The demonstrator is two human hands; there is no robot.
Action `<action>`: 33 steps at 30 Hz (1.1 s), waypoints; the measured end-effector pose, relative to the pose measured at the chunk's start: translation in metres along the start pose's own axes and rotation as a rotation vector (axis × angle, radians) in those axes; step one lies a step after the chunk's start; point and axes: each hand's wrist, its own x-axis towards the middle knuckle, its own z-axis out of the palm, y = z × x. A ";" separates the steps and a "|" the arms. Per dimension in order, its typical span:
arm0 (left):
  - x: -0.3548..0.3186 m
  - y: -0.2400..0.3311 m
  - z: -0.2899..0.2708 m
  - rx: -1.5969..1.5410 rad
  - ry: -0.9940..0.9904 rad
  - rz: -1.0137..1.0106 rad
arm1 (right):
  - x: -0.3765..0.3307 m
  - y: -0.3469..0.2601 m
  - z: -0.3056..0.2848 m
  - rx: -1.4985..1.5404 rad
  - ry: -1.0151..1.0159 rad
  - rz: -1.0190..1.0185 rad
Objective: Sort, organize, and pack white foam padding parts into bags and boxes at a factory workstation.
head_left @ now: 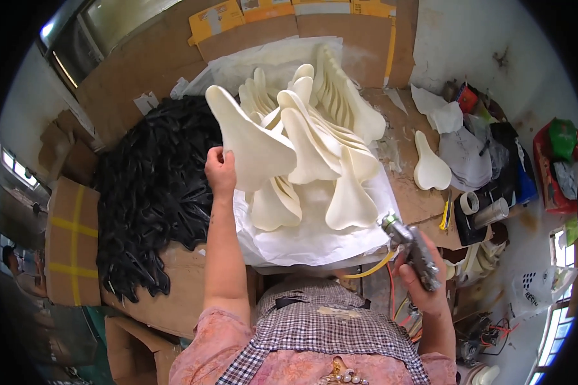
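My left hand (221,172) is closed on the edge of a cream bicycle saddle pad (255,146), holding it tilted with the narrow nose up and to the left. In my right hand (419,285) is a metal spray gun (420,255), its nozzle toward the pads at the far left of it. A yellow hose (374,269) runs near the gun. Behind the held pad, several more cream saddle pads (356,160) stand and lean in rows. They rest on a white sheet (270,251). One loose pad (351,202) leans at the front of the rows.
A large heap of black saddle covers (154,173) lies on the left. On the cardboard at right are a single cream pad (431,163), a yellow cutter (445,213) and a tape roll (469,203). Cardboard sheets (257,54) stand along the back.
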 end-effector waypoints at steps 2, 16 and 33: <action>-0.001 -0.010 -0.006 -0.068 -0.018 -0.057 | -0.001 -0.006 0.005 0.070 0.026 -0.045; -0.037 -0.043 0.108 -0.766 -0.487 -0.521 | -0.024 -0.006 0.018 0.110 0.084 0.116; -0.104 -0.023 -0.137 -0.044 -0.100 -0.201 | 0.022 0.049 0.057 0.083 -0.209 0.162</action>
